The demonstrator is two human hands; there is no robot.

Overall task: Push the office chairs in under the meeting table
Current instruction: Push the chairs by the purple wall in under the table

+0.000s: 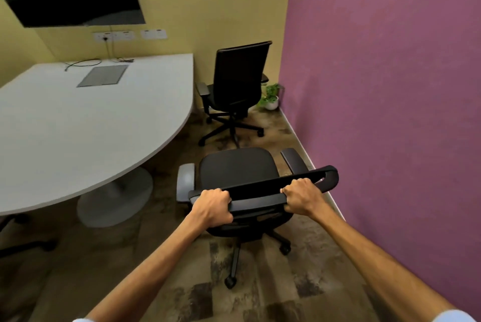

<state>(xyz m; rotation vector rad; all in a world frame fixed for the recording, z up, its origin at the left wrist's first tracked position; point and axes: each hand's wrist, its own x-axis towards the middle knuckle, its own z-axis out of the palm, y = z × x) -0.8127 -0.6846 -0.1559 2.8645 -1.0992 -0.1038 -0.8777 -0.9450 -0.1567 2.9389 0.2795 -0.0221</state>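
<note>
Now gripping the top of the near chair (236, 173) with both hands. Left hand (214, 207) wrapped tight around the back rail on its left end; right hand (302, 198) wrapped tight around the same rail, further right. Both closed on the rail, arms held out straight.

Seat pointing away from the hands, not at the meeting table (86, 123). Table off to the left of the left hand, with its round white foot (117, 199) on the floor just left of the chair. Not under the table yet, so the push looks only just begun. Needs a turn to the left first, most likely.

Second chair (236, 89) standing straight ahead, well past the hands, near the table's far edge and also not tucked in. Small plant pot (270, 99) in the corner beyond it. Purple wall (390, 87) close by the right hand.

Things to watch out for:
- Pushing straight ahead could bump the near chair into the second one, since nothing else is between them.
- Swinging wide could scrape the right armrest (292, 162) on the wall.
- Turning too sharply could knock the wheels against the table's foot and stop the chair.
- Left armrest (186, 181) could hit the table edge if it sits too high; cannot tell from here.
</note>
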